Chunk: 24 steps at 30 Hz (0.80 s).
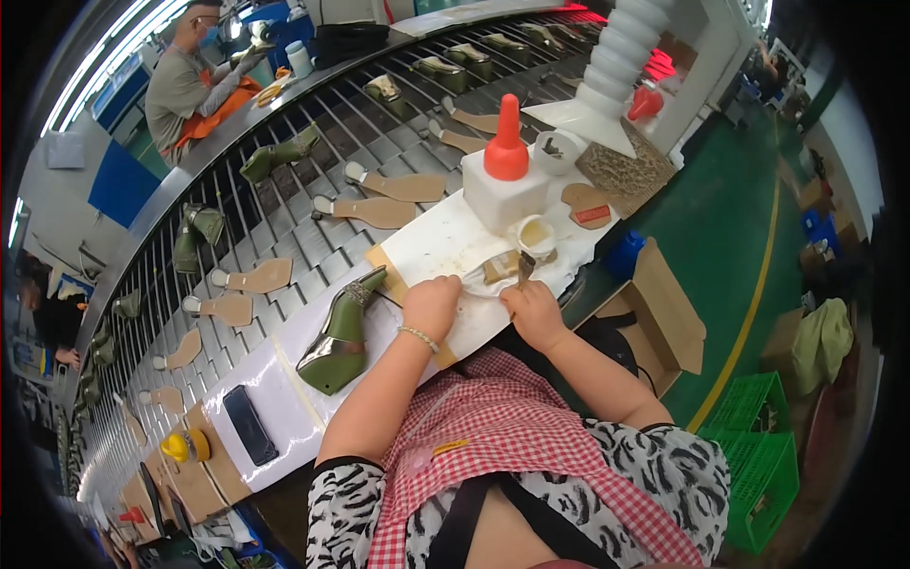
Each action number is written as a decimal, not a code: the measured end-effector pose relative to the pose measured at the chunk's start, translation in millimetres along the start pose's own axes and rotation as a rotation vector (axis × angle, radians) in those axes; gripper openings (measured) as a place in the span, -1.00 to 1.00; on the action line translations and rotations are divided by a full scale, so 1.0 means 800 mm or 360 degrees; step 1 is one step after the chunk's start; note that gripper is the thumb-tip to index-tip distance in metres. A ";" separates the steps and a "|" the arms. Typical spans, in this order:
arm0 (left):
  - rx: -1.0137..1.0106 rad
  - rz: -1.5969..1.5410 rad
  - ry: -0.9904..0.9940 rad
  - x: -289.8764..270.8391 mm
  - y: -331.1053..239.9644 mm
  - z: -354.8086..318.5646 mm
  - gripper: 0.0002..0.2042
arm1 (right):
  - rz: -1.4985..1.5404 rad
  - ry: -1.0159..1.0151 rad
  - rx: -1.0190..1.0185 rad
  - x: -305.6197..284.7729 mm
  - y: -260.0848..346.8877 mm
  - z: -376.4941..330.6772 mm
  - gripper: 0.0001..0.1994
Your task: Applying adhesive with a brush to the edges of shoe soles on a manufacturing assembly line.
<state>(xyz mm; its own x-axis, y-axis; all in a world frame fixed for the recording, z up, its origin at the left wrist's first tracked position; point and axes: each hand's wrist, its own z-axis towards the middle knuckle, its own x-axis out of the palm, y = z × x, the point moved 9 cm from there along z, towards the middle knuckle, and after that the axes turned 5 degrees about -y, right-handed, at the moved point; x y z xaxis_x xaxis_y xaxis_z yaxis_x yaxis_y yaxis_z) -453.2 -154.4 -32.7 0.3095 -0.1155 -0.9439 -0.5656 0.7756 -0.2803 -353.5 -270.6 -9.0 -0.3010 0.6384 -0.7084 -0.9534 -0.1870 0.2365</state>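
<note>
My left hand [431,308], with a beaded bracelet at the wrist, is closed over the white-covered bench [436,237], its fingertips pinching one end of a thin white strip [481,284]. The strip curves toward my right hand [536,315], which is closed around a small brush [525,266] with its dark end up. Just beyond the brush stands an open pot [536,235] of pale paste. A small tan piece [500,266] lies between the hands. Left of my left hand, a green shoe upper on a last [339,334] rests on the bench.
A white bottle with a red nozzle cap [506,152] stands behind the pot. Tan insoles [403,186] and green shoes lie on the slatted conveyor [313,247]. A phone [249,424] and yellow tape dispenser [185,445] are at left. A co-worker [194,95] sits across the conveyor.
</note>
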 end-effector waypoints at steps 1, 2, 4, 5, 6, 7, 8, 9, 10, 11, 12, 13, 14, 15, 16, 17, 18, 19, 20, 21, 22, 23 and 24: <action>-0.0029 0.0006 0.0004 -0.002 -0.003 -0.002 -0.86 | -0.0034 0.0000 0.0016 -0.002 -0.005 -0.003 -0.86; 0.0015 0.0020 -0.0033 -0.006 -0.016 -0.005 -0.83 | -0.0056 0.0003 0.0028 -0.003 -0.008 -0.004 -0.83; -0.0004 0.0051 -0.0055 -0.030 -0.032 -0.021 -0.77 | -0.0119 0.0062 0.0035 -0.015 -0.008 -0.005 -0.78; 0.0035 -0.0089 -0.0112 -0.052 -0.043 -0.032 -0.70 | -0.0055 -0.0023 -0.0019 -0.032 0.001 0.007 -0.77; 0.0069 -0.0227 -0.0176 -0.069 -0.048 -0.045 -0.62 | -0.0062 0.0027 0.0003 -0.039 0.003 0.012 -0.78; 0.0021 -0.0213 -0.0164 -0.074 -0.040 -0.056 -0.62 | -0.0011 -0.0018 -0.0008 -0.055 0.011 0.023 -0.79; 0.0099 -0.0308 -0.0410 -0.098 -0.036 -0.069 -0.67 | 0.0033 -0.0067 -0.0011 -0.067 0.017 0.030 -0.80; 0.0187 -0.0402 -0.0656 -0.121 -0.030 -0.085 -0.72 | 0.0064 -0.0056 -0.0009 -0.069 0.017 0.030 -0.80; 0.0165 -0.0390 -0.0644 -0.123 -0.014 -0.096 -0.72 | 0.0180 -0.0042 0.0072 -0.068 0.011 0.028 -0.81; 0.0088 -0.0381 -0.0702 -0.129 0.012 -0.109 -0.77 | 0.0291 -0.0028 0.0155 -0.066 0.007 0.028 -0.81; 0.0020 -0.0371 -0.0760 -0.135 0.034 -0.122 -0.82 | 0.0307 -0.0025 0.0162 -0.066 0.011 0.033 -0.81; -0.0230 -0.0463 -0.0803 -0.132 0.068 -0.137 -0.88 | 0.0399 -0.0005 0.0168 -0.063 0.017 0.039 -0.80; -0.0480 -0.0553 -0.0843 -0.128 0.100 -0.154 -0.93 | 0.0487 0.0013 0.0175 -0.058 0.023 0.043 -0.79; -0.0485 -0.0553 -0.0833 -0.127 0.113 -0.164 -0.93 | 0.0492 0.0019 0.0184 -0.051 0.027 0.045 -0.79; -0.0688 -0.0653 -0.0897 -0.127 0.138 -0.179 -0.86 | 0.0470 0.0074 0.0105 -0.039 0.038 0.047 -0.79; -0.0891 -0.0752 -0.0959 -0.124 0.158 -0.192 -0.76 | 0.0447 0.0129 0.0026 -0.027 0.049 0.049 -0.79; -0.0908 -0.0750 -0.0958 -0.126 0.155 -0.192 -0.76 | 0.0457 0.0142 0.0023 -0.014 0.059 0.054 -0.79; -0.0740 -0.0442 -0.1080 -0.147 0.134 -0.182 -0.60 | 0.0491 0.0180 -0.0076 0.001 0.076 0.062 -0.78; -0.0566 -0.0134 -0.1193 -0.161 0.114 -0.177 -0.44 | 0.0526 0.0218 -0.0176 0.016 0.092 0.068 -0.77; -0.0591 -0.0155 -0.1012 -0.138 0.120 -0.178 -0.13 | 0.0534 0.0222 -0.0179 0.032 0.101 0.075 -0.77; -0.0594 -0.0156 -0.1014 -0.134 0.119 -0.176 -0.13 | 0.0550 0.0225 -0.0208 0.049 0.110 0.082 -0.75; -0.0632 -0.0035 -0.0970 -0.129 0.115 -0.170 -0.10 | 0.0566 0.0228 -0.0237 0.063 0.114 0.085 -0.73; -0.0680 0.0088 -0.0927 -0.123 0.114 -0.167 -0.07 | 0.0573 0.0235 -0.0247 0.078 0.114 0.085 -0.73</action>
<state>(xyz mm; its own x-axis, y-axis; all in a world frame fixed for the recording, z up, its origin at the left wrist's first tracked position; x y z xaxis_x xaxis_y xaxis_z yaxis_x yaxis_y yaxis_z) -637.3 -154.9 11.0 0.5615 0.3590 -0.7456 -0.8048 0.4466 -0.3910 -457.8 -197.0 13.8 -0.6041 0.3999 -0.6893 -0.7750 -0.4960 0.3915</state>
